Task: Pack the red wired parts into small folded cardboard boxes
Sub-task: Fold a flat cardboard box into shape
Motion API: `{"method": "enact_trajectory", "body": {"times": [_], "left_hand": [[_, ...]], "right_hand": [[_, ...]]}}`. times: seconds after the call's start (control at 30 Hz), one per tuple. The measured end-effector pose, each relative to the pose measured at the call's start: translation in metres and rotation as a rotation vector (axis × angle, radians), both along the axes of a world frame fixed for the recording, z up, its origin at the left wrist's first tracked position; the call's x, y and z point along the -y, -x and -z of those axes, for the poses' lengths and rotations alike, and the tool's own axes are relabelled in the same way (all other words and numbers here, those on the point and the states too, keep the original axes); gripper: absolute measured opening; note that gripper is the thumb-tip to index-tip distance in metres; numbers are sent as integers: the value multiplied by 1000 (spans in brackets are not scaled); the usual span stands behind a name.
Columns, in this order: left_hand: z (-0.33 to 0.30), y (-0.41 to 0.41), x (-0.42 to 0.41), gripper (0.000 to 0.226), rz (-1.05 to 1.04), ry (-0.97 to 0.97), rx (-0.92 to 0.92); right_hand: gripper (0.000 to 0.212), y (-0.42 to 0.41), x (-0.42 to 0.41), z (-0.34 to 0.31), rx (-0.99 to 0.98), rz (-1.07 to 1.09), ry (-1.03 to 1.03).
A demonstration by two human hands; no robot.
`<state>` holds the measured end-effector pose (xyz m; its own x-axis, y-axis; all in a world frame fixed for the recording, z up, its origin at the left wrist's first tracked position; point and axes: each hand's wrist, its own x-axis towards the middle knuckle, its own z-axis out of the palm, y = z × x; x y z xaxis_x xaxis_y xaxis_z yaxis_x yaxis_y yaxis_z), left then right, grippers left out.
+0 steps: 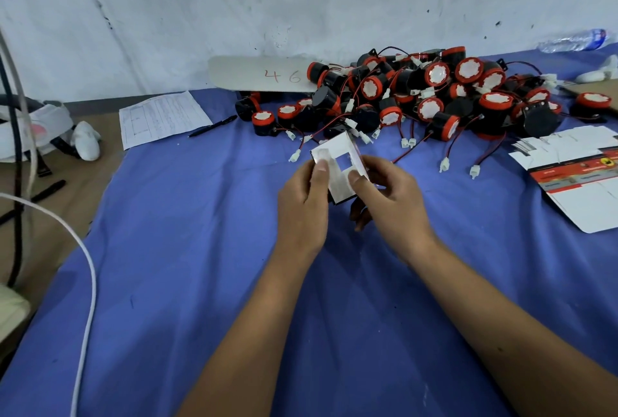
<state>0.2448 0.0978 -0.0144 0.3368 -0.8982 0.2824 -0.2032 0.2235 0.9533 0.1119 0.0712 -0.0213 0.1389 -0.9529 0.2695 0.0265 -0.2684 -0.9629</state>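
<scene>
Red wired parts [434, 99], too many and too tangled to count, heaped at the far side of the blue cloth [200, 249] against the wall, half burying a white board [261, 74] marked "46"; one small cardboard box [337, 172], partly folded, held above the cloth just in front of the heap, pinched between left hand [306, 206] and right hand [388, 196], thumbs on its white face, other fingers hidden behind. Flat box blanks [575, 169] stacked at right, number unclear and cut by the edge; one paper form [164, 117] and one pen [212, 126] at left; one plastic bottle [575, 40] far right, blurred.
</scene>
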Motion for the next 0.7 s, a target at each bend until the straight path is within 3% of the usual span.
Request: {"method": "enact_trajectory", "body": {"times": [0.1,0.27,0.7], "left_hand": [[2,2,-1,27,-62,29,136],[3,0,-1,25,-176,32,212],[0,-1,2,17,-54,34,23]], "right_hand": [[38,1,-1,0,-48,48,27],[46,0,-1,1,-67,50,42],[29,-1,3,2,120,24,-87]]}}
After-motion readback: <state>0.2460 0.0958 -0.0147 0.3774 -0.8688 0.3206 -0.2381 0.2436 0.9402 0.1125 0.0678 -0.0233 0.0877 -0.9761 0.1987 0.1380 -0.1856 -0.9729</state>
